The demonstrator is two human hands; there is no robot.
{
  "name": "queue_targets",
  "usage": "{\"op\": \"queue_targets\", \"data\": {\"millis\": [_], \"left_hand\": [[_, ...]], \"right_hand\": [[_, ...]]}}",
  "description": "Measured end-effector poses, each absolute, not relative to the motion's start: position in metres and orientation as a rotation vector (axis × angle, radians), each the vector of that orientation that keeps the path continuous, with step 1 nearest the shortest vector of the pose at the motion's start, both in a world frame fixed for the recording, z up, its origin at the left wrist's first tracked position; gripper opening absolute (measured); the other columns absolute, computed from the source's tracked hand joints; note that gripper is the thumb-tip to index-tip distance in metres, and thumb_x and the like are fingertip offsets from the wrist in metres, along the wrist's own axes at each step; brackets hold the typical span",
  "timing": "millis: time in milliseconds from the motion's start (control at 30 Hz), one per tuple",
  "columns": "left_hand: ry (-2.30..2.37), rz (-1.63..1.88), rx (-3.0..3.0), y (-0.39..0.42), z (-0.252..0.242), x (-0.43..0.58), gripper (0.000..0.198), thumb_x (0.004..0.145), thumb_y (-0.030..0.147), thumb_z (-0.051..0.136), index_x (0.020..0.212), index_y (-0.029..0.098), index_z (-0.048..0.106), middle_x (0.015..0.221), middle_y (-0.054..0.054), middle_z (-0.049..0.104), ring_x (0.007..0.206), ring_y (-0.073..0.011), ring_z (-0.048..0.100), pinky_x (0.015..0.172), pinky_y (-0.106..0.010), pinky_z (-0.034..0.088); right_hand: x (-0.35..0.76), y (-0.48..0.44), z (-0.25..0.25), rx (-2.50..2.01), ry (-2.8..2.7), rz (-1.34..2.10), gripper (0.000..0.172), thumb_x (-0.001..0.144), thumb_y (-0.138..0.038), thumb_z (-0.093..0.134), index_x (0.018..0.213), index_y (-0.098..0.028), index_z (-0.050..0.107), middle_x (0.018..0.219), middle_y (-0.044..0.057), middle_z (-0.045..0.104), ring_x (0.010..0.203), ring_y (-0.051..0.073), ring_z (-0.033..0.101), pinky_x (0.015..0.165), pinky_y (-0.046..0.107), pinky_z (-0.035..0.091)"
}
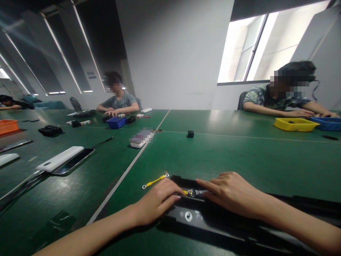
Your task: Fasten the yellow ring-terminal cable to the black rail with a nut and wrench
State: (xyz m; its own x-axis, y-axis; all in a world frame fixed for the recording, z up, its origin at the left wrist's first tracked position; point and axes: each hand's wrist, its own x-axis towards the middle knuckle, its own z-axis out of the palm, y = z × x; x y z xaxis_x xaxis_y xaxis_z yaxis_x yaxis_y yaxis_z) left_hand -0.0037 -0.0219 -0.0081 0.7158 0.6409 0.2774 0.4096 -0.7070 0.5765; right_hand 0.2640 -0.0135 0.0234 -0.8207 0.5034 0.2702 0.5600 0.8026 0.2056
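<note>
A long black bar-shaped part point(213, 222) lies across the green table point(239, 160) close to me. My left hand point(157, 201) rests on its left end, fingers curled and pressed down beside a small metal fitting point(190, 192) with a yellow sleeve. My right hand point(229, 192) lies flat over the part, fingers stretched toward the same fitting, fingertips touching it. A short yellow wire with ring terminals point(155, 180) lies on the table just beyond my left hand.
A white power bank point(60, 159) on a phone point(76, 161) lies at left. A small black cube point(190, 133) sits mid-table. Two other people sit across, near a blue bin point(116, 122) and a yellow tray point(295, 124). An orange bin point(7, 126) is far left.
</note>
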Motion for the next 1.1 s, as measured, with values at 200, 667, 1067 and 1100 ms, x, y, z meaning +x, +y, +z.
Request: {"op": "queue_targets", "data": {"millis": [200,667,1067,1100], "left_hand": [[0.806,0.643,2.441,-0.0224,-0.0081,-0.0039,0.021,0.098,0.021,0.040,0.109,0.018,0.058,0.105,-0.008,0.061,0.099,-0.0206,0.053,0.091,-0.034,0.041],[0.808,0.639,2.449,-0.0212,-0.0105,-0.0042,0.021,0.098,0.021,0.041,0.109,0.018,0.058,0.105,-0.007,0.061,0.100,-0.0202,0.053,0.091,-0.033,0.041],[0.802,0.665,2.448,-0.0215,-0.0100,-0.0041,0.020,0.098,0.020,0.041,0.108,0.018,0.058,0.106,-0.007,0.062,0.100,-0.0202,0.054,0.092,-0.033,0.041],[0.801,0.664,2.448,-0.0216,-0.0097,-0.0039,0.020,0.097,0.020,0.041,0.108,0.018,0.058,0.106,-0.007,0.062,0.101,-0.0201,0.054,0.092,-0.032,0.041]], "right_hand": [[0.2633,-0.0147,0.0254,-0.849,-2.811,-0.409,0.030,0.093,-0.028,0.050,0.119,-0.014,0.058,0.071,0.003,0.070,0.055,0.015,0.063,0.050,0.026,0.031],[0.2636,-0.0135,0.0237,-0.864,-2.837,-0.413,0.032,0.092,-0.028,0.051,0.121,-0.015,0.056,0.073,0.003,0.071,0.057,0.016,0.064,0.050,0.026,0.034],[0.2638,-0.0132,0.0224,-0.835,-2.807,-0.426,0.032,0.093,-0.029,0.050,0.121,-0.015,0.057,0.071,0.002,0.070,0.054,0.015,0.063,0.049,0.026,0.032],[0.2636,-0.0132,0.0225,-0.839,-2.813,-0.424,0.032,0.093,-0.029,0.050,0.121,-0.015,0.057,0.070,0.002,0.069,0.054,0.015,0.062,0.049,0.026,0.031]]}}
